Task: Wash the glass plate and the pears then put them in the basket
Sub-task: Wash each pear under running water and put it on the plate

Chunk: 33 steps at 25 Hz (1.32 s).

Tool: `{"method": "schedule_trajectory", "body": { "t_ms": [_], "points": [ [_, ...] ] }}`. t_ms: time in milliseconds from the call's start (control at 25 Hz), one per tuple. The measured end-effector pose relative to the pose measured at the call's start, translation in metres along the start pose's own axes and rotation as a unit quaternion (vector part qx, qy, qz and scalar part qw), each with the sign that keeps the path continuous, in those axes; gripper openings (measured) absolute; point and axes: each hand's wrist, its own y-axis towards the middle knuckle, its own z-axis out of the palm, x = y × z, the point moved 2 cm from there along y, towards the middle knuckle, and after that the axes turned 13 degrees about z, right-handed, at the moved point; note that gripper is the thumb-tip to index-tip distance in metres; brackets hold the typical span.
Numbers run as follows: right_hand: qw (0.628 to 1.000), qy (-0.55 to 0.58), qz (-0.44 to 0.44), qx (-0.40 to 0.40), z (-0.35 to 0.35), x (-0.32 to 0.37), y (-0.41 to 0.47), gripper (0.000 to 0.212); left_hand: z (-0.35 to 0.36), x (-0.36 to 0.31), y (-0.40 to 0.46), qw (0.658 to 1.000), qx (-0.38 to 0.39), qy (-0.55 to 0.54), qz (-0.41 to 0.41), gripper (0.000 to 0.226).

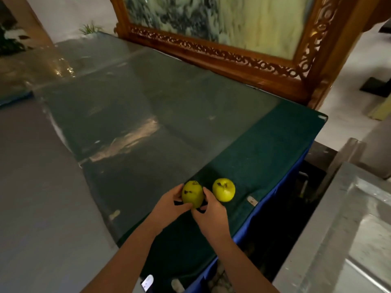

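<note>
Forearms reach in from the bottom edge over the near corner of the desk (pixel 264 144), a long dark green top under a sheet of glass with a blue skirt hanging down its right side. Both hands meet around one pear: the left hand (pixel 169 205) cups its left flank with fingers curled along the side, and the right hand (pixel 212 216) presses its right flank, thumb up against the skin. That held pear (pixel 192 196) is yellow-green with small dark blemishes; whether it rests on the glass or is lifted just clear cannot be told. The second pear (pixel 223 189) stands on the desk just to its right, untouched, stem pit up. At the right edge lies a metal sink surface (pixel 359 229), apart from the desk. Farther back, the glass reflects pale light, and a carved wooden frame (pixel 211 51) around a marbled panel stands along the desk's far side.
</note>
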Motion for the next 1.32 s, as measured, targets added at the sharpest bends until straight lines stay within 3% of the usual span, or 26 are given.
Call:
{"method": "schedule_trajectory", "body": {
  "t_ms": [80,200,360,560,680,800,920,1000,1080,1200,1320],
  "points": [
    [1.000,0.019,-0.005,-0.008,-0.006,0.000,-0.002,0.062,0.002,-0.001,-0.002,1.000,-0.007,-0.008,0.012,0.050],
    [0.997,0.075,-0.012,-0.005,-0.029,-0.008,-0.024,0.054,0.010,-0.019,-0.014,0.999,-0.020,-0.017,0.019,0.052],
    [0.980,0.193,-0.038,-0.022,-0.090,-0.032,-0.062,0.047,0.052,-0.065,-0.023,0.993,0.017,-0.099,0.060,0.053],
    [0.967,0.240,-0.023,-0.081,-0.194,-0.093,-0.095,0.045,0.163,-0.125,-0.029,0.975,0.095,-0.179,0.092,0.055],
    [0.969,0.219,-0.006,-0.117,-0.264,-0.145,-0.111,0.044,0.252,-0.151,-0.029,0.959,0.141,-0.237,0.073,0.054],
    [0.968,0.178,0.066,-0.167,-0.337,-0.219,-0.124,0.030,0.344,-0.172,-0.035,0.946,0.172,-0.272,0.040,0.048],
    [0.897,0.323,0.185,-0.240,-0.403,-0.290,-0.136,0.018,0.413,-0.182,-0.042,0.940,0.193,-0.283,0.006,0.047],
    [0.823,0.459,0.252,-0.220,-0.430,-0.318,-0.131,0.018,0.445,-0.186,-0.044,0.940,0.199,-0.277,0.000,0.046],
    [0.765,0.567,0.266,-0.152,-0.440,-0.324,-0.110,0.021,0.462,-0.187,-0.043,0.943,0.193,-0.269,0.000,0.049],
    [0.726,0.614,0.289,-0.114,-0.440,-0.330,-0.077,0.017,0.472,-0.180,-0.039,0.948,0.177,-0.263,-0.005,0.048],
    [0.714,0.616,0.313,-0.115,-0.442,-0.333,-0.061,0.027,0.470,-0.175,-0.036,0.954,0.174,-0.242,0.002,0.049]
  ]
}}
